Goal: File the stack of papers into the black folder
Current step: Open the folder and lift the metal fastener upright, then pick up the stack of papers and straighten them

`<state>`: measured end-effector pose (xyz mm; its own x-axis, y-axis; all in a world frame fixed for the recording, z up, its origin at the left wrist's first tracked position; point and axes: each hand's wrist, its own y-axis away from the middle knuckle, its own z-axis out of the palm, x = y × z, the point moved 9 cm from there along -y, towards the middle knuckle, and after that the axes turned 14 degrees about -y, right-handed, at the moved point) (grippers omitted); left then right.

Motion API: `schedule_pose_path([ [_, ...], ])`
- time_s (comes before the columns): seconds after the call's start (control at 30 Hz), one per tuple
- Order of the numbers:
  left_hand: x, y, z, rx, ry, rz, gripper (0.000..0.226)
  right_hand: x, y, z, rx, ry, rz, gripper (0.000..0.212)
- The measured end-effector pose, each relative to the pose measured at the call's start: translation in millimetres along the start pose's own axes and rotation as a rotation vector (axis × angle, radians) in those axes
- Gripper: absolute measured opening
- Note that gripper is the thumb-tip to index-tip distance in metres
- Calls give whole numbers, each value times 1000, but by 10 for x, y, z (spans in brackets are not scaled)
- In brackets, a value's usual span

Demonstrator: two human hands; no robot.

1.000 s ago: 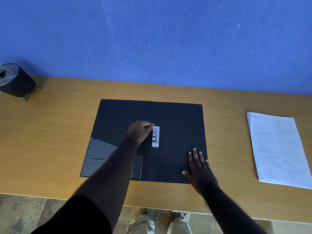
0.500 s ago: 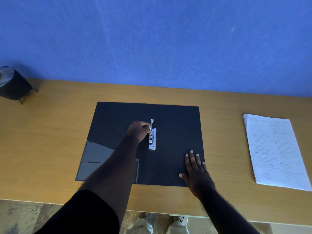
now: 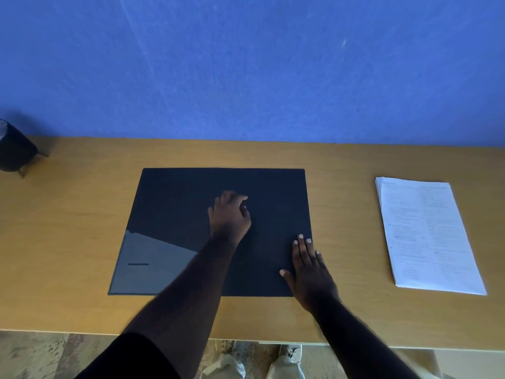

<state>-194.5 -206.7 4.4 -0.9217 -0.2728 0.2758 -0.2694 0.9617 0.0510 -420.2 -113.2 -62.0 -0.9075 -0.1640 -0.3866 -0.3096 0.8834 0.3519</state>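
Note:
The black folder lies open and flat in the middle of the wooden table, with a clear grey pocket on its near left corner. My left hand is over the fold in the folder's centre, fingers curled down onto the metal clip, which it hides. Palm down with fingers spread, my right hand presses on the folder's near right corner. The stack of printed white papers lies on the table to the right, apart from the folder and from both hands.
A dark rounded object on small legs stands at the table's far left by the blue wall. The table's front edge runs just below my forearms, and my shoes show on the floor beneath it.
The clip's lever stood raised beside my left fingers half a second ago. That hand has since come over the clip and covers it. My right hand stays flat on the folder.

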Motion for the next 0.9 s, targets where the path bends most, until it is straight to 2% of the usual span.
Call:
schedule_pose_path([
  [0.23, 854, 196, 250, -45, -35, 188, 47, 566, 43, -360, 77, -14, 78, 79],
  [0.47, 1738, 450, 619, -170, -53, 326, 60, 1366, 223, -680, 131, 34, 214, 79],
  [0.9, 3012, 984, 1209, -371, -104, 486, 63, 2612, 688, -1149, 198, -62, 466, 78],
])
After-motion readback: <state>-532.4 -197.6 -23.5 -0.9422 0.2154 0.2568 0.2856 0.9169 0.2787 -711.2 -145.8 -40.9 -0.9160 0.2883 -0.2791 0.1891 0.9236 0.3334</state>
